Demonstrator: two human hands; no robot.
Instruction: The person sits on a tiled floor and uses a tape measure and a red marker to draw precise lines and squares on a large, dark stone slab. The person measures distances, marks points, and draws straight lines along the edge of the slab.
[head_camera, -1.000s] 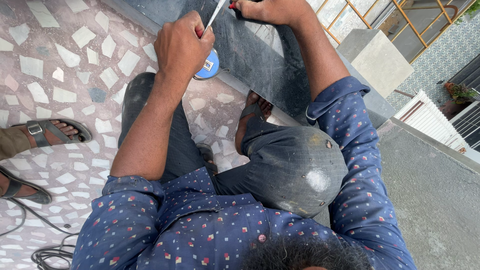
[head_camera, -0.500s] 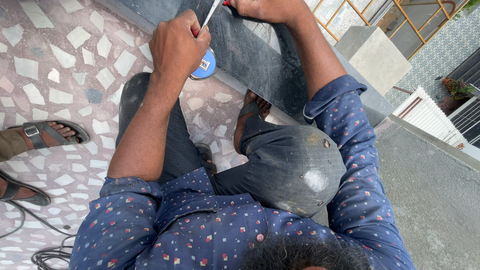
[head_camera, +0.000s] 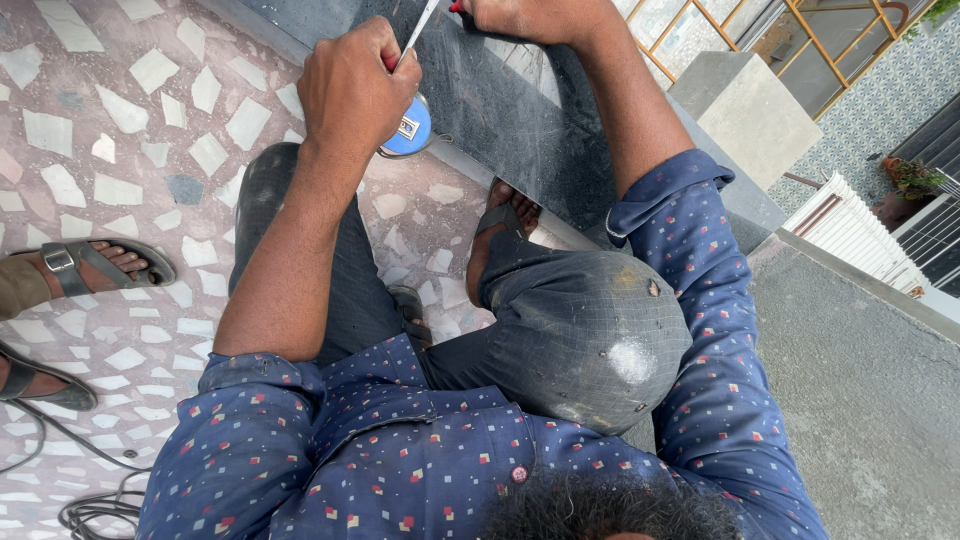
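Observation:
I crouch on a terrazzo floor beside a dark stone slab (head_camera: 520, 130). My left hand (head_camera: 355, 90) is clenched around a blue round tape measure case (head_camera: 408, 130), which rests at the slab's lower edge. A thin white tape blade (head_camera: 422, 22) runs up from that fist toward the top edge of the view. My right hand (head_camera: 530, 15) is closed at the top of the frame on the slab, pinching something small and red next to the blade's far end; the fingers are partly cut off by the frame.
Another person's sandalled feet (head_camera: 95, 265) stand at the left on the floor. A black cable (head_camera: 95, 505) coils at the bottom left. A grey concrete block (head_camera: 745, 110) and a low parapet (head_camera: 850, 350) lie to the right, with buildings below.
My left hand with the tape case has shifted slightly toward the top of the view. My right hand has stayed at the top edge.

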